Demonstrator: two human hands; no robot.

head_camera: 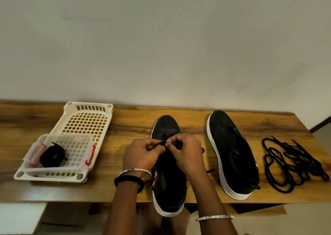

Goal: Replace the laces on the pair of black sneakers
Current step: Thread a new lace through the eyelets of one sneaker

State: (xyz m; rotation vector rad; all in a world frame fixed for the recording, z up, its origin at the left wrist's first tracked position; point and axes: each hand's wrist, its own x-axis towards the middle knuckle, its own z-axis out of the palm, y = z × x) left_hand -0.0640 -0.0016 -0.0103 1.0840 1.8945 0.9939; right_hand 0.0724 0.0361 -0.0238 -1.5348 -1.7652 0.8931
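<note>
A black sneaker with a white sole lies in the middle of the wooden table, toe pointing away, heel over the near edge. My left hand and my right hand meet above its eyelets, and both pinch a black lace between fingertips. A second black sneaker lies to the right with bare eyelets. A loose pile of black laces lies further right. A rolled black lace sits in a clear tub on the left.
A white perforated plastic tray stands at the left and holds the clear tub with red clips. The wooden table backs onto a plain wall. Its near edge runs just below the sneakers' heels.
</note>
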